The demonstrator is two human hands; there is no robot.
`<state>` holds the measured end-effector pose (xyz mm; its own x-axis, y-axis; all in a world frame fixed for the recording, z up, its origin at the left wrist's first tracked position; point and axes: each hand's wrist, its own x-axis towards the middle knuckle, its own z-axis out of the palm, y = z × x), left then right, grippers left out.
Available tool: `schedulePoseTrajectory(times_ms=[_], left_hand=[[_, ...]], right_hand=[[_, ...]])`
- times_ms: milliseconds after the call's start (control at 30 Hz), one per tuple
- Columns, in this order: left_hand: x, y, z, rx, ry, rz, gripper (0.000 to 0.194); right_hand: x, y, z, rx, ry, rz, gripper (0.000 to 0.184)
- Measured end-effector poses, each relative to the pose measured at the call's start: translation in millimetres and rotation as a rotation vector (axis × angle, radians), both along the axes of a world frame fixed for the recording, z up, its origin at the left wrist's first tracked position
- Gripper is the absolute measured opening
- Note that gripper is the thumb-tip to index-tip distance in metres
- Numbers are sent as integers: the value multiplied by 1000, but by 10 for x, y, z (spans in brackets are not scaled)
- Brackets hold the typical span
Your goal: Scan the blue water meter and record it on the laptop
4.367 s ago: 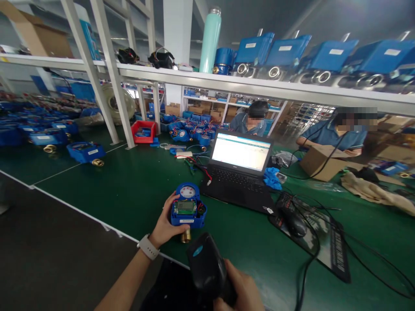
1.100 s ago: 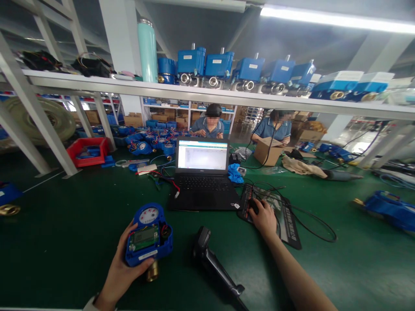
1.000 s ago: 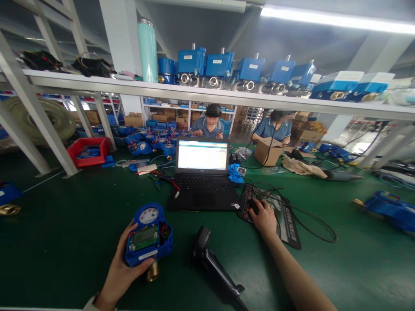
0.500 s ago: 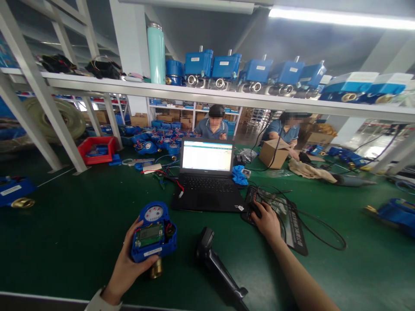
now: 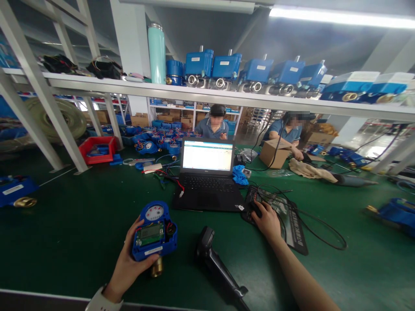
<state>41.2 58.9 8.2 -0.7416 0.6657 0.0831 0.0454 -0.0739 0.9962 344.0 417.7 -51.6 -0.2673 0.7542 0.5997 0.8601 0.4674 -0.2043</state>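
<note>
A blue water meter [image 5: 154, 233] with a round dial, a small display, an exposed circuit board and a brass pipe end is gripped by my left hand [image 5: 128, 259], thumb along its lower edge. My right hand [image 5: 267, 220] rests curled over a black computer mouse [image 5: 257, 209] on a patterned mouse pad [image 5: 296, 231]. Between my hands a black barcode scanner [image 5: 218, 263] lies on the green bench. Behind them stands an open laptop [image 5: 207, 190] with a bright, mostly white screen.
A red bin [image 5: 98, 150] and several blue meters stand at the back left. More meters and a teal flask [image 5: 157, 54] line the shelf overhead. A cardboard box [image 5: 275, 154] sits behind the laptop's right side. Two people work across the bench. A cable [image 5: 327, 229] loops right of the pad.
Both my hands keep their places on the meter and the mouse. Across the bench, the right-hand person's arm has shifted slightly near the cardboard box.
</note>
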Motion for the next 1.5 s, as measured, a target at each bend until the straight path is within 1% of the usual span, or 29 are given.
schedulePoseTrajectory(times_ms=[200,433,567,733,1000,1133,1333,1500], left_hand=[[-3,0,-17,-5,18,16,96],[-12,-7,-27,-11,19,4,96],[-3,-4,-11,-17,15,24,96],[16,-2,0,-10,-7,18,98],[-6,-12,-19,-18,15,15,95],[-28,-16,-31,-37,17,-12,95],[-3,-6,-12,-11,21,24,96],[-7,-9,-6,-28,7,-6,97]], right_hand=[[-6,-36,42,-12,8,-12,41],[-17,-61,58,-23,49,-93,39],[-15,-54,55,-24,44,-98,40],[-8,-48,58,-35,42,-118,41],[-30,-79,98,-73,35,-159,42],[-34,-79,96,-57,29,-165,41],[-30,-61,75,-44,28,-149,42],[-29,-75,79,-31,49,-154,42]])
